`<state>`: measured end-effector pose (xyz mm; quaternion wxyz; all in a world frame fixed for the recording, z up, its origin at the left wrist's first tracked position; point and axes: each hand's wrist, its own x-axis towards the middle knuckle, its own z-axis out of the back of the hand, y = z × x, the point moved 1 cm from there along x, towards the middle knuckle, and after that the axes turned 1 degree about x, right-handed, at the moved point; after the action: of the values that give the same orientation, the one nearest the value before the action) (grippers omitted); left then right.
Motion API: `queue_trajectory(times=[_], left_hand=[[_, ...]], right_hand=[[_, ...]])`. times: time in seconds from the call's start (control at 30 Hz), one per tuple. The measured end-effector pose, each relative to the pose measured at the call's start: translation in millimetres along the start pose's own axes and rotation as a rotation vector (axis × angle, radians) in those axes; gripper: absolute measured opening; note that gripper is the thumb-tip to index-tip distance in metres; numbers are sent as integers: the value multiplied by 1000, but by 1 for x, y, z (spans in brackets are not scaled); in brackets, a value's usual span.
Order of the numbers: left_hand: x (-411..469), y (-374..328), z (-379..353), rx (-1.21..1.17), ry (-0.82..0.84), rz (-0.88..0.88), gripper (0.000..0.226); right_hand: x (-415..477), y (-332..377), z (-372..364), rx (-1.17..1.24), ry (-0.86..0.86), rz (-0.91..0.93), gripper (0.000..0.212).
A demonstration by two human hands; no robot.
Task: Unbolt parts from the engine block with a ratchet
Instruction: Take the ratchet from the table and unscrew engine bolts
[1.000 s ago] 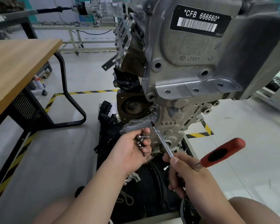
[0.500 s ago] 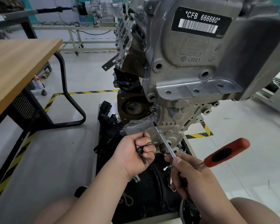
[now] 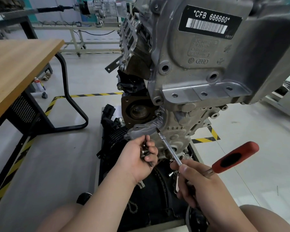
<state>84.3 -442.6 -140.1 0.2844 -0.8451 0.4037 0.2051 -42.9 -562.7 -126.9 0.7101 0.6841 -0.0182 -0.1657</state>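
The ratchet (image 3: 235, 158) sits low in front of the engine block (image 3: 182, 77). Its thin extension shaft (image 3: 168, 147) points toward 11 o'clock, with the tip at the lip of the grey lower housing. I cannot tell whether the tip is seated on a fastener. The tip is at much the same spot as a second ago.

The left hand (image 3: 139, 162) has changed. Its fingers were looser then and showed the bolts (image 3: 145, 151); now they curl tighter round that cluster and the hand sits slightly lower.

The right hand (image 3: 203, 183) grips the ratchet at its head. The thumb lies along the base of the shaft, and the red-and-black handle juts toward 2 o'clock. The left hand is at 9 o'clock of the shaft, close beside it, with its knuckles toward the block. Both forearms come in from 6 o'clock.

A barcode plate (image 3: 209, 22) is fixed high on the block. A wooden counter (image 3: 15, 67) stands at 9 o'clock, and there is striped tape on the floor (image 3: 74, 148).
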Motion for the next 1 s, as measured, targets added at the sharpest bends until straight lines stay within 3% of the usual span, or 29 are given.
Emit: queue_trajectory(times=[0.2,0.43,0.73,1.0], left_hand=[[-4,0,3,-11,23,38,13],[-5,2,8,101,57,49,16],[3,6,16,616,-159,-147,23],[6,-8,19,281,-133,-132,32]], right_hand=[[-2,2,0,-23,19,-16,27],[-2,4,-4,-38,50,-27,28],[-2,3,-6,-94,44,-52,27],[-3,3,-11,-44,79,-84,19]])
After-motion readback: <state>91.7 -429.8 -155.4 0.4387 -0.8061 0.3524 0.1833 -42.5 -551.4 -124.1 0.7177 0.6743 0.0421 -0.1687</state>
